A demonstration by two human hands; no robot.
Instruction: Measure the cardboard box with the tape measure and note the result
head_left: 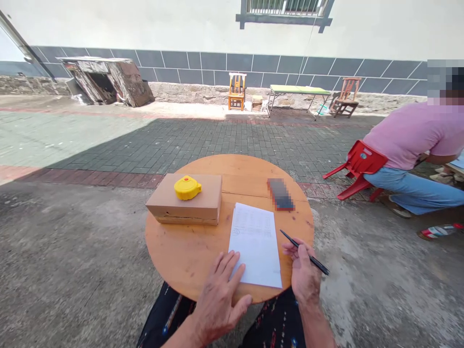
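Note:
On a round wooden table [188, 251] lies a white sheet of paper [255, 258] with printed rows near its top. My left hand [223, 295] rests flat with fingers spread, its fingertips over the paper's lower left edge. A black pen [313, 261] is held in my right hand [304, 275], just right of the paper, its tip pointing up and left, off the sheet. At the table's left stands a brown cardboard box [184, 212] with a yellow tape measure [187, 187] on top. Beyond the paper lies a dark, blurred phone-like object [281, 194].
At right a person in a pink shirt [413, 125] sits on a red plastic chair [366, 159]. A bottle [440, 232] lies on the ground nearby. Along the far wall stand wooden chairs [237, 92], a folding table [299, 90] and a weathered wooden structure [126, 79].

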